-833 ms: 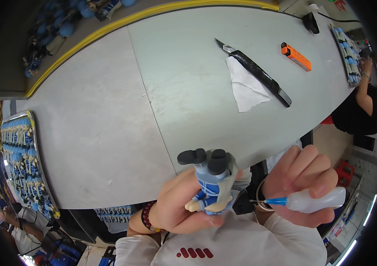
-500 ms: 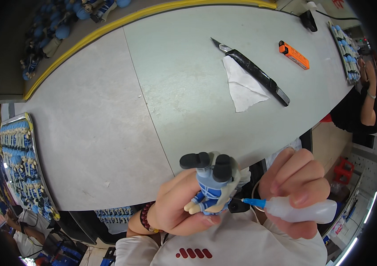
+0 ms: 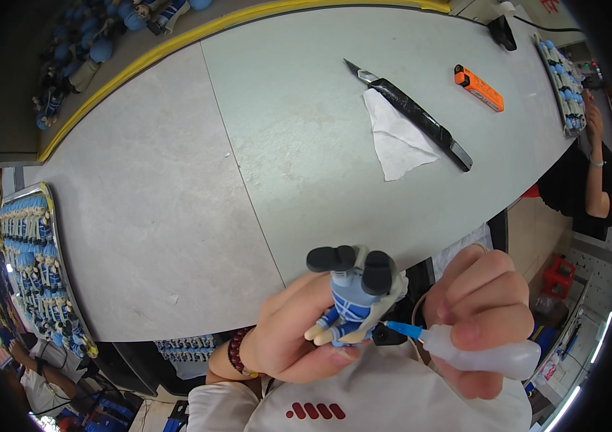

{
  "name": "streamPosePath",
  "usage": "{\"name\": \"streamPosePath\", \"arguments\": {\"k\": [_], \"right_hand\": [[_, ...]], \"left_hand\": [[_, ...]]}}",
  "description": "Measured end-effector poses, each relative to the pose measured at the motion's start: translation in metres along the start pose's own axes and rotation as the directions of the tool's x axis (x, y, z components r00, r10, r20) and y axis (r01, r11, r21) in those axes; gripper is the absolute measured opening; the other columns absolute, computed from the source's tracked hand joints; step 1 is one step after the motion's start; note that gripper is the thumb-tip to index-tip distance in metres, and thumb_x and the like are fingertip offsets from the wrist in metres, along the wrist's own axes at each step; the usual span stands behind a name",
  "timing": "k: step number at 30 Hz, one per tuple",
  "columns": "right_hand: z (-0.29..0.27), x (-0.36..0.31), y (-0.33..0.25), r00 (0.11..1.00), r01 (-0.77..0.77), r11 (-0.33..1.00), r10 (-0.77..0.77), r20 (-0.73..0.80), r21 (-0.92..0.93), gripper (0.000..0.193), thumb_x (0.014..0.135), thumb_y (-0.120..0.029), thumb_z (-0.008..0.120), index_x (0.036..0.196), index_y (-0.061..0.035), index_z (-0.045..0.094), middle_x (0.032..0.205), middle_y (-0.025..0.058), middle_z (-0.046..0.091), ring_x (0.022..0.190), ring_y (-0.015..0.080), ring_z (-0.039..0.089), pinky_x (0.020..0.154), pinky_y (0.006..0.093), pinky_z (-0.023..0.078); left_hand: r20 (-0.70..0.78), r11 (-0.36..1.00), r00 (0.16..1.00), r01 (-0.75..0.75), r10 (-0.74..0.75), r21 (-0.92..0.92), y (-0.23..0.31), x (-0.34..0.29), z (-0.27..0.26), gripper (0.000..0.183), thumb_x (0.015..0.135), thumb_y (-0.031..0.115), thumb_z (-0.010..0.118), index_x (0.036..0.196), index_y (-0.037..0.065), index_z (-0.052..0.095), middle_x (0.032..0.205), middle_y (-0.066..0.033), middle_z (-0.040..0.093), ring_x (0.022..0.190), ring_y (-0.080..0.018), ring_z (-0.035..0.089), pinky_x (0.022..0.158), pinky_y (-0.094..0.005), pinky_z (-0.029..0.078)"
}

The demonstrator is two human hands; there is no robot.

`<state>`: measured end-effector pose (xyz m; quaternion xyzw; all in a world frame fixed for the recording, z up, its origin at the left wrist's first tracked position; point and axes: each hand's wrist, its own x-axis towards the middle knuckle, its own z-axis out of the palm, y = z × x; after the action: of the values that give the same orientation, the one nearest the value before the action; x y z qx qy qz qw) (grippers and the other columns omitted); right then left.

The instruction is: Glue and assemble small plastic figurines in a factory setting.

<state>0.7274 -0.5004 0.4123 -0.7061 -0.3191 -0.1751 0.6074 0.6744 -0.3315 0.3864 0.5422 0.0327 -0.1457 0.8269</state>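
Observation:
My left hand (image 3: 288,335) is closed round a small blue-and-grey figurine (image 3: 353,295), held with its black shoes upward; its head is hidden in my grip. In my right hand (image 3: 486,309) is a translucent white squeeze bottle (image 3: 489,353), lying nearly level between thumb and fingers. Its blue nozzle (image 3: 403,330) points left, and the tip is at the figurine's side, close to the grey part. Whether the tip touches cannot be made out.
On the grey table (image 3: 155,180) lie a black craft knife (image 3: 421,115), partly over torn white paper (image 3: 396,140), and an orange lighter (image 3: 479,88). Trays of figurines stand at left (image 3: 36,266) and far right (image 3: 561,86). A shelf (image 3: 3,137) with more figurines edges the back left; a co-worker's arm (image 3: 595,165) shows at right.
The figurine has moved slightly right and turned a little. The bottle's nozzle has shifted left toward the figurine, narrowing the gap. At far right, the co-worker's arm has moved.

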Motion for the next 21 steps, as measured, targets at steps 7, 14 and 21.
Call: {"name": "streamPosePath", "arguments": {"k": [7,14,21], "right_hand": [[-0.021,-0.008,0.007,0.914,0.073,0.962,0.041,-0.405,0.262,0.054,0.076,-0.039,0.062,0.115,-0.0044,0.047,0.094,0.007,0.054,0.084,0.0182,0.049,0.062,0.0267,0.039],[-0.065,0.01,0.053,0.787,-0.468,0.848,0.273,-0.553,-0.247,0.05,0.082,-0.006,0.056,0.125,0.0028,0.033,0.11,0.0229,0.056,0.093,0.0158,0.056,0.081,0.024,0.042],[-0.074,0.0,0.064,0.8,-0.438,0.832,0.186,-0.57,-0.342,0.051,0.077,0.002,0.058,0.122,0.0011,0.036,0.106,0.0171,0.056,0.087,0.0151,0.055,0.079,0.0241,0.042]], "left_hand": [[0.156,0.908,0.951,-0.193,0.266,-0.372,-0.012,0.012,0.004,0.042,0.084,0.014,0.054,0.116,-0.006,0.036,0.099,-0.0147,0.053,0.076,-0.0164,0.056,0.067,-0.0263,0.048],[0.22,0.92,0.936,-0.191,0.276,-0.342,-0.016,0.009,-0.009,0.039,0.084,0.012,0.055,0.114,-0.003,0.035,0.1,-0.0169,0.051,0.085,-0.0221,0.053,0.073,-0.0324,0.044],[0.182,0.981,0.973,-0.109,0.139,-0.163,-0.005,0.005,-0.006,0.045,0.087,0.026,0.05,0.113,-0.011,0.044,0.095,-0.0181,0.053,0.08,-0.0242,0.054,0.072,-0.031,0.042]]}}
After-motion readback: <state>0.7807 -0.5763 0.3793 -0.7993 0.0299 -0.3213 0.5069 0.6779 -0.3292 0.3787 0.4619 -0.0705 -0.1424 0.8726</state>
